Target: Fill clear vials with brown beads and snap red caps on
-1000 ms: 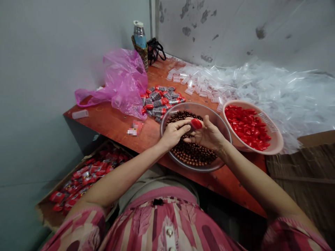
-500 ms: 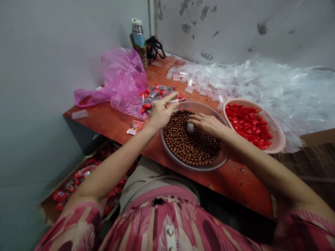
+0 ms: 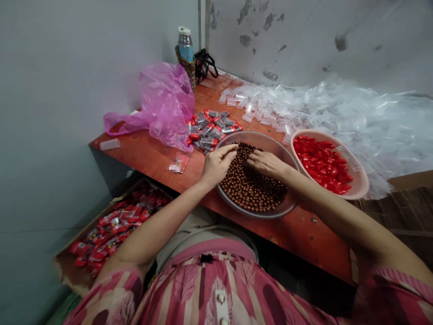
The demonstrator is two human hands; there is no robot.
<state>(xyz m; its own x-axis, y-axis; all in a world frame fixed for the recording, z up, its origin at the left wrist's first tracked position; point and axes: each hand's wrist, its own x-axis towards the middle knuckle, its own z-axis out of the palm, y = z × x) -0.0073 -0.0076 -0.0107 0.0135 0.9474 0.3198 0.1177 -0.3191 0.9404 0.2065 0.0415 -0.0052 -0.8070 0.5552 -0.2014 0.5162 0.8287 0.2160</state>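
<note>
1. Fingers of my left hand pinch together over the brown beads; whether they grip one, I cannot tell.
2. My right hand rests curled on the beads, its grip hidden.
3. The beads fill the metal bowl, near the table edge.
4. To its right sits a pink basin of red caps.

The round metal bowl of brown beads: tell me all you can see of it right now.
The round metal bowl of brown beads is a shallow, shiny grey basin sitting upright on the red-brown wooden table, near its front edge. Small glossy brown beads are heaped inside, leaving the far wall bare. The left hand reaches in over its left rim; the right hand rests on the beads. A pink plastic basin of red caps stands beside it on the right.
</note>
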